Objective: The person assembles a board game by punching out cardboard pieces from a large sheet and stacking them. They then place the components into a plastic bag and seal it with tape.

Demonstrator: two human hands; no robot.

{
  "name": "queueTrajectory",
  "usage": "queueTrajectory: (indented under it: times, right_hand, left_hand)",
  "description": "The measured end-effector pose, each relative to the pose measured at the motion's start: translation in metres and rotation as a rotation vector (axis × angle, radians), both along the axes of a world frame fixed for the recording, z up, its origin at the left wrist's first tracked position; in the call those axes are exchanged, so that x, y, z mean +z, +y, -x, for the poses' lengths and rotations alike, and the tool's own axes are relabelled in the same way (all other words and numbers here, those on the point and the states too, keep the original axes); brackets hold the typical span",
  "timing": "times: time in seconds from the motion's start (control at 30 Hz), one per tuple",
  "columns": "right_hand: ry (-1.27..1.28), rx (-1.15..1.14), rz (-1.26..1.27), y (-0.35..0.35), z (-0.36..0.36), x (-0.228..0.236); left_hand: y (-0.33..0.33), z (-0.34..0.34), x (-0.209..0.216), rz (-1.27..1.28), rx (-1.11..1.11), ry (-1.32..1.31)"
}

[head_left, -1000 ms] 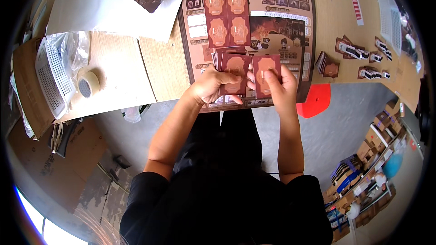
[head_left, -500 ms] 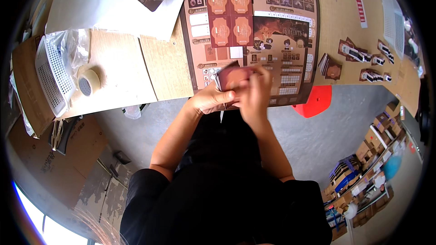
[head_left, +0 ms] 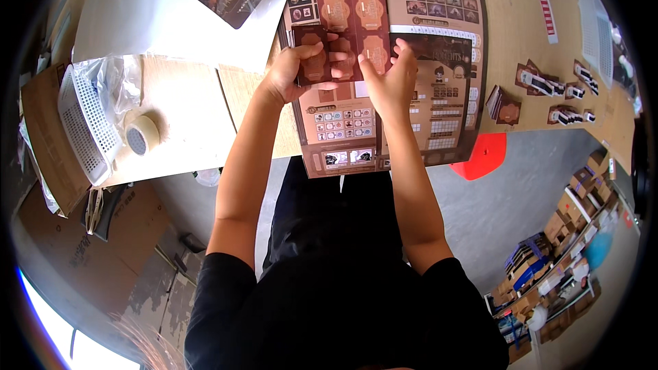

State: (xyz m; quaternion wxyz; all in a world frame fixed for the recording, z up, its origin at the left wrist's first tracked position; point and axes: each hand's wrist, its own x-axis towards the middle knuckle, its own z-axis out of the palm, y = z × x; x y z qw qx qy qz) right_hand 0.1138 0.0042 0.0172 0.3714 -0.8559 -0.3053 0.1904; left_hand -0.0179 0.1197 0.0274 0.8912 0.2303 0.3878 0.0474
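Observation:
Over the left part of a large brown printed board (head_left: 439, 123), my left hand (head_left: 284, 72) holds a small stack of dark red cards (head_left: 312, 62). Its thumb lies on the top card, and its other fingers reach out past the stack's right edge. Rows of red-brown cards with orange emblems (head_left: 336, 10) lie on the board in two columns. My right hand (head_left: 392, 82) is at the lower right card (head_left: 375, 51) of these rows, thumb and fingers apart around it. A dark printed panel (head_left: 439, 48) lies just right of that hand.
To the right are a small fanned card pile (head_left: 506, 109), several clusters of card pieces (head_left: 545, 82) and a red-striped strip (head_left: 541, 0). At left are a white basket (head_left: 86, 123), a tape roll (head_left: 142, 135) and a white sheet (head_left: 185, 20). A red stool (head_left: 483, 157) stands below the table edge.
Both hands have moved forward from the board's near edge to the card rows. They were together around the cards; now they are apart, and the stack stays in my left hand.

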Motion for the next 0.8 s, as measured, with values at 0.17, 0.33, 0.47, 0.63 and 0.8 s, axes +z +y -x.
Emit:
queueTrajectory:
  times: [0.17, 0.33, 0.47, 0.63, 0.8]
  right_hand:
    - [-0.195, 0.156, 0.128, 0.016, -0.016, -0.014]
    - [-0.036, 0.189, 0.042, 0.000, -0.028, -0.008]
    - [-0.031, 0.218, 0.040, -0.014, -0.026, -0.015]
    - [0.161, 0.175, 0.160, -0.034, -0.032, -0.008]
    - [0.376, -0.020, 0.126, -0.042, -0.017, -0.017]
  left_hand:
    - [-0.023, -0.007, 0.001, 0.082, -0.113, 0.030]
    - [-0.021, -0.026, 0.022, 0.121, 0.079, -0.146]
    - [0.001, -0.057, -0.007, -0.128, 0.063, -0.143]
    - [-0.007, -0.060, -0.019, -0.158, 0.231, -0.058]
    - [-0.011, -0.076, -0.019, -0.176, 0.339, 0.064]
